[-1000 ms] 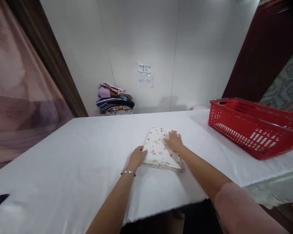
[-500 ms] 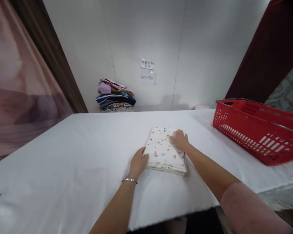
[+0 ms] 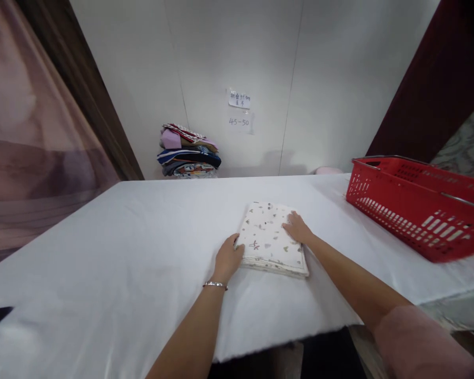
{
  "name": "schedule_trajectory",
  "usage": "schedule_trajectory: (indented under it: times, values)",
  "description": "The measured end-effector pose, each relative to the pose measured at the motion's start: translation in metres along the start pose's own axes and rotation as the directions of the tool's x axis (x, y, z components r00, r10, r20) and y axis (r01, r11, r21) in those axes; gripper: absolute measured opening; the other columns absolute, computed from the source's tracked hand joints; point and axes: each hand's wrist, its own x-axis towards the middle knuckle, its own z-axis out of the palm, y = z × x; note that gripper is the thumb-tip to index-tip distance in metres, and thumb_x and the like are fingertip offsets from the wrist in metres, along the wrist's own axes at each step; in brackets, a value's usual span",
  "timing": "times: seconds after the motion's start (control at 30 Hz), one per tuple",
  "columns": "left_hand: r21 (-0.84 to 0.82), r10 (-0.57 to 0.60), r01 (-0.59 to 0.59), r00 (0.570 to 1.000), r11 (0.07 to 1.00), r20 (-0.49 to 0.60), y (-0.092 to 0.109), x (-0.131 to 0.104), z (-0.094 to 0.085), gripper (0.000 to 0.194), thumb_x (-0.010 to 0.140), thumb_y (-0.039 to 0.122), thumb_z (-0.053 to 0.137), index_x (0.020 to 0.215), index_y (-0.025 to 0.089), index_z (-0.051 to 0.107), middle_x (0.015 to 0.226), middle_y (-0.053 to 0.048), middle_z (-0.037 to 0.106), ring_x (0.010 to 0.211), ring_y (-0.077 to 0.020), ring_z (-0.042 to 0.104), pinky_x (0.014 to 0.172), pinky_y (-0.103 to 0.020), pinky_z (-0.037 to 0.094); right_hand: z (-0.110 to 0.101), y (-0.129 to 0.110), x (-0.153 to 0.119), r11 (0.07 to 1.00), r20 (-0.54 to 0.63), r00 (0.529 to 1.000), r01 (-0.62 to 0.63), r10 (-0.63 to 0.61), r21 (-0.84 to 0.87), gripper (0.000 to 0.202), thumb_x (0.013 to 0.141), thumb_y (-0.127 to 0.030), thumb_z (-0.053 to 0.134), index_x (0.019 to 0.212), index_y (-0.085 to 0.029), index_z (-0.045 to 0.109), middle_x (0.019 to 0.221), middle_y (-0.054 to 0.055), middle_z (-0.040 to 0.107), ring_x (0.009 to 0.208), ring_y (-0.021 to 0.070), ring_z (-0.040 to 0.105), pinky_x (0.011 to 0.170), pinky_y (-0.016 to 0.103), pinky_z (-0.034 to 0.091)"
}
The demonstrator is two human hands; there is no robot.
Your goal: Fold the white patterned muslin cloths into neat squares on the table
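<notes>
A folded white cloth [image 3: 270,237] with small printed figures lies flat on the white-covered table [image 3: 142,237], its folded layers showing along the near edge. My left hand [image 3: 228,258], with a silver bracelet at the wrist, grips the cloth's left edge, thumb on top and the other fingers partly hidden at its side. On the right edge of the cloth rests my right hand [image 3: 298,228], palm down with its fingers apart.
At the right of the table stands a red plastic basket [image 3: 414,210] with metal handles. A pile of folded fabrics [image 3: 189,152] sits beyond the far edge, against the wall. Paper signs [image 3: 239,100] hang on the wall; a pink curtain [image 3: 35,137] is at left.
My right hand has slid a little to the right, off the middle of the cloth towards its right edge. My left hand stays at the left edge. The view has shifted slightly.
</notes>
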Motion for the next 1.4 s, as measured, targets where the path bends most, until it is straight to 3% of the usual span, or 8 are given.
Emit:
schedule_trajectory:
  times: [0.17,0.33,0.6,0.83,1.0,1.13,1.27,1.4]
  values:
    - [0.004,-0.038,0.038,0.999,0.999,0.004,0.004,-0.002,-0.004,0.044,0.08,0.037,0.049,0.121,0.021,0.05,0.118,-0.006,0.059,0.104,-0.0207,0.055,0.086,-0.03,0.041,0.002,0.004,-0.058,0.987,0.017,0.994,-0.105,0.104,0.123,0.071,0.079,-0.048,0.045,0.14,-0.016,0.027,0.148,0.011,0.017,0.132,0.028,0.025,0.105,0.039,0.026]
    - [0.029,-0.058,0.057,0.998,0.998,0.018,0.01,-0.004,-0.009,0.054,0.078,0.045,0.051,0.125,0.018,0.046,0.116,-0.01,0.059,0.103,-0.0222,0.056,0.085,-0.031,0.041,-0.002,-0.005,-0.099,0.947,0.01,0.988,-0.152,0.156,0.283,0.075,0.073,-0.041,0.056,0.14,-0.018,0.029,0.137,0.01,0.041,0.124,0.0277,0.04,0.101,0.038,0.033]
    - [0.115,-0.06,0.059,0.998,0.992,0.0,0.012,-0.029,-0.014,0.05,0.078,0.032,0.048,0.126,0.018,0.045,0.118,-0.01,0.058,0.105,-0.0229,0.055,0.084,-0.031,0.041,0.001,-0.018,-0.107,0.889,-0.019,0.986,-0.14,0.164,0.436,0.081,0.067,-0.023,0.06,0.141,-0.02,0.026,0.126,0.008,0.053,0.108,0.0222,0.053,0.093,0.034,0.041]
    - [0.099,-0.071,0.071,0.997,0.993,0.0,0.008,-0.073,-0.019,0.057,0.078,0.047,0.05,0.126,0.017,0.044,0.117,-0.012,0.059,0.103,-0.0244,0.056,0.083,-0.032,0.041,-0.002,-0.003,-0.113,0.733,0.1,0.984,-0.174,0.144,0.657,0.086,0.067,-0.027,0.063,0.142,-0.019,0.022,0.126,0.009,0.052,0.102,0.0194,0.057,0.086,0.029,0.045]
    - [0.099,-0.144,0.138,0.988,0.985,0.058,0.01,-0.053,-0.023,0.061,0.079,0.055,0.046,0.125,0.015,0.045,0.111,-0.012,0.062,0.099,-0.0244,0.059,0.08,-0.031,0.042,-0.016,-0.011,-0.108,0.8,0.17,0.951,-0.308,0.257,0.515,0.088,0.071,-0.048,0.061,0.143,-0.017,0.019,0.12,0.014,0.054,0.097,0.0244,0.058,0.079,0.033,0.047]
    - [0.114,-0.155,0.147,0.985,0.983,0.07,0.013,-0.04,-0.021,0.058,0.077,0.051,0.051,0.124,0.017,0.046,0.115,-0.013,0.06,0.103,-0.0251,0.057,0.083,-0.031,0.041,-0.022,-0.017,-0.106,0.835,0.211,0.935,-0.351,0.286,0.424,0.086,0.071,-0.046,0.061,0.142,-0.016,0.022,0.134,0.015,0.042,0.104,0.025,0.054,0.076,0.03,0.047]
    - [0.1,-0.12,0.115,0.992,0.988,0.049,0.012,-0.047,-0.017,0.056,0.075,0.045,0.057,0.123,0.018,0.046,0.116,-0.011,0.059,0.102,-0.0248,0.056,0.084,-0.032,0.041,-0.02,-0.014,-0.106,0.91,0.171,0.96,-0.268,0.223,0.315,0.08,0.074,-0.039,0.059,0.141,-0.015,0.024,0.125,0.013,0.052,0.104,0.024,0.054,0.081,0.03,0.044]
    - [0.039,-0.041,0.041,0.999,0.998,-0.009,0.004,-0.062,-0.017,0.05,0.077,0.043,0.055,0.12,0.017,0.049,0.113,-0.01,0.06,0.097,-0.0209,0.058,0.083,-0.03,0.043,-0.021,-0.014,-0.109,0.986,0.114,0.984,-0.147,0.138,0.077,0.073,0.078,-0.041,0.053,0.141,-0.015,0.026,0.113,0.014,0.059,0.101,0.0281,0.055,0.084,0.037,0.042]
